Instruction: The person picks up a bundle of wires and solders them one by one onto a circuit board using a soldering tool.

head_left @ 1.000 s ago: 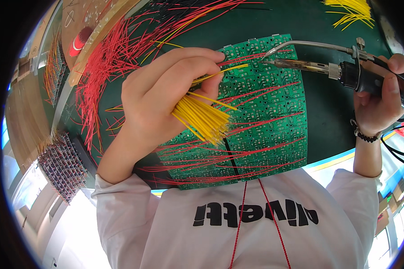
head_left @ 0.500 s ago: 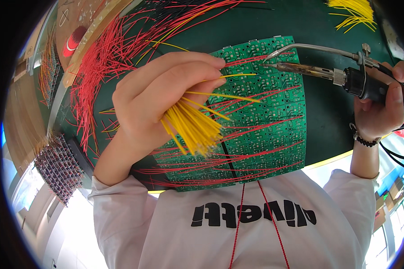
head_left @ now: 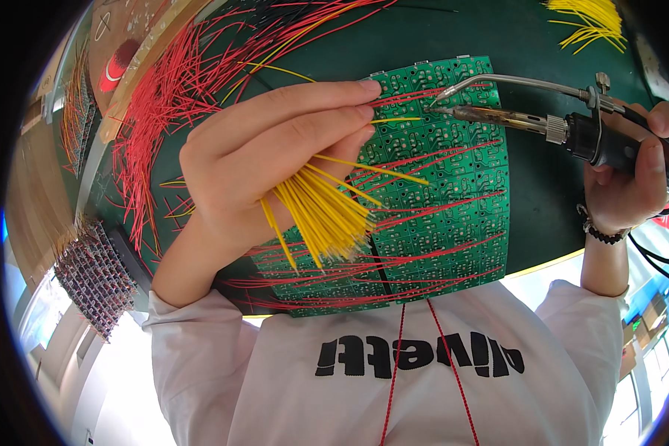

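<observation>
My left hand is closed on a bundle of yellow wires, which fan out below the palm. Its thumb and fingertips pinch one yellow wire that points right over the green circuit board. In my right hand is a soldering iron with a bent metal solder feed tube clamped to it. The iron's tip and the tube's end meet close above the board's upper part, just right of the pinched wire's end. Several red wires lie across the board in rows.
A large heap of loose red wires covers the table's left side. More yellow wires lie at the far right. Stacked boards with components stand at the lower left, beyond a wooden edge strip. Black cables hang at the right.
My left hand has shifted slightly left, and the loose yellow bundle has swung a little lower. The pinched wire's end sits slightly higher. The iron has barely moved.
</observation>
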A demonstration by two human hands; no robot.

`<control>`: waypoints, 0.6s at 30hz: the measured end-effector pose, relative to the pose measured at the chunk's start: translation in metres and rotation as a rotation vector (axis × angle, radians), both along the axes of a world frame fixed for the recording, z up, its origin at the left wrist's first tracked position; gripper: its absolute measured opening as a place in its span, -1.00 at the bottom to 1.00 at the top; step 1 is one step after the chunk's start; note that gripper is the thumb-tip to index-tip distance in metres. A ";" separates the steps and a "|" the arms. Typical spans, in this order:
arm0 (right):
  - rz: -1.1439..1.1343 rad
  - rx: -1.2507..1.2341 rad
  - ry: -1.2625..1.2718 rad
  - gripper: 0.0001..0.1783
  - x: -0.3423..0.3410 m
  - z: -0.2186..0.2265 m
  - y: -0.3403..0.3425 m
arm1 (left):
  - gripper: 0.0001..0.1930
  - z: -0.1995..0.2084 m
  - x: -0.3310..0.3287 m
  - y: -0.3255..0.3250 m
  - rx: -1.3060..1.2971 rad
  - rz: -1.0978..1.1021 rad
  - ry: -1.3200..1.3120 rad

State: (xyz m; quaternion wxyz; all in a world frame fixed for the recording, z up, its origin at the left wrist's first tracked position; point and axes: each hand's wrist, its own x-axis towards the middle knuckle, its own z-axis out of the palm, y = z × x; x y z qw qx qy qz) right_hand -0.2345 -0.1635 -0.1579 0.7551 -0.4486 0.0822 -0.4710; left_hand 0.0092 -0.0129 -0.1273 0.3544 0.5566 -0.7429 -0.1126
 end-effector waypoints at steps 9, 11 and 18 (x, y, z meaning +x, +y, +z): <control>-0.378 -0.039 -0.107 -0.70 0.008 -0.018 0.013 | -0.86 -0.006 0.000 0.003 0.022 0.030 -0.011; -0.356 0.050 -0.120 -0.69 0.009 -0.014 0.010 | -0.86 -0.006 0.000 0.004 0.025 0.035 -0.016; -0.569 -0.625 0.451 -0.75 0.007 -0.011 0.006 | -0.86 -0.008 -0.001 0.003 0.010 0.030 -0.017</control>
